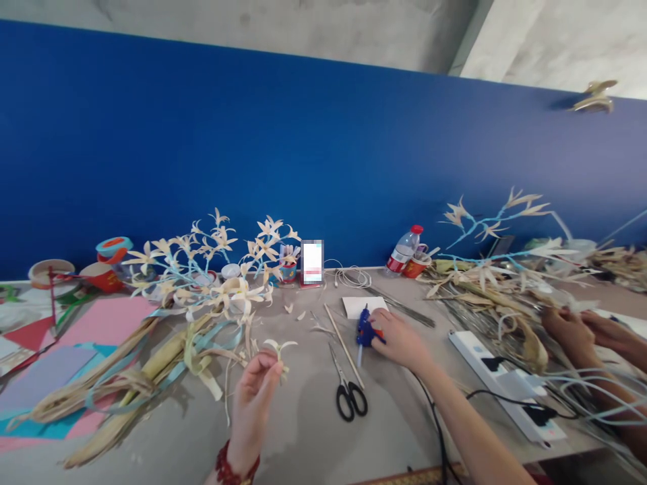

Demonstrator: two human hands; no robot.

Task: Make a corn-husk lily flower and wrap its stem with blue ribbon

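My left hand (pixel 256 387) pinches a small pale flower (pixel 279 349) with thin pointed petals, which looks made of dried husk. At the middle right, my right hand (pixel 399 337) is closed around a blue glue gun (pixel 364 329) that lies low over the table, its nozzle pointing away from me. A white glue stick (pixel 359 355) pokes out of the gun's rear. Between my hands are black-handled scissors (pixel 350 397), blades pointing away, and a thin wooden stick (pixel 344 345). Behind the gun lies a white card (pixel 356 306).
Branches of pale flowers (pixel 202 263) stand at the left by dried husks (pixel 166 364) and coloured paper (pixel 106 320). A lit phone (pixel 312 261) and a bottle (pixel 402 252) stand by the blue wall. A power strip (pixel 498 384) lies right, near another person's hands (pixel 573 330).
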